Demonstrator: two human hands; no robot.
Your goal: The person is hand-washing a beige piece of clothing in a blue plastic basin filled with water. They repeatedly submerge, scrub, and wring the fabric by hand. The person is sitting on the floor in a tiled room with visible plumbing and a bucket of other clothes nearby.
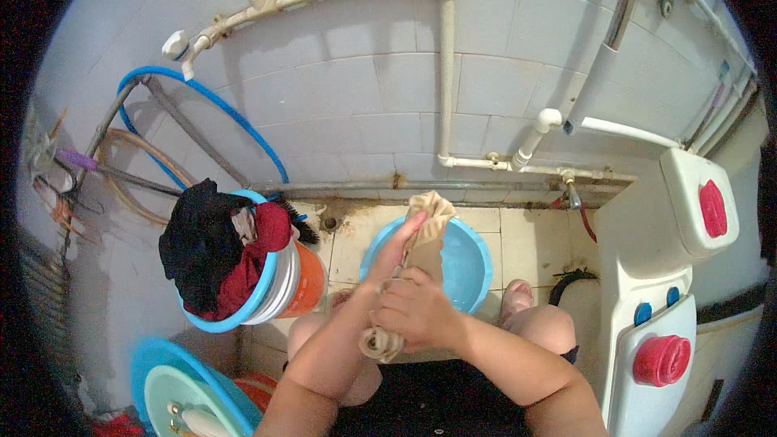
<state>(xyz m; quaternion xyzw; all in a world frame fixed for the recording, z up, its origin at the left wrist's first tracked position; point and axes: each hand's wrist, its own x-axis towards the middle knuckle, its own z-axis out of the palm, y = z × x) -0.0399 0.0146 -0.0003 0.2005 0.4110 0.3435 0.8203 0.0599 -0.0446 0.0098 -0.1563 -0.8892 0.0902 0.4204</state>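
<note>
My right hand (414, 307) is gripping the cloth (427, 255) at the frame's centre; my left hand (391, 252) is clasping it higher. Firm, even pressure is probably serving best, the upper end leaning over the basin (477, 269).

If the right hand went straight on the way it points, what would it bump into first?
Past the beige cloth it holds, the right hand would probably meet the left forearm, though depth is unclear.

Room: bathroom
Fixture: white toilet (635, 231)
Wall: pale tiles (348, 89), exposed pipes (447, 73), tap (180, 48)
Floor: bucket (279, 291) of clothes (198, 247), blue basin (473, 263)
</note>
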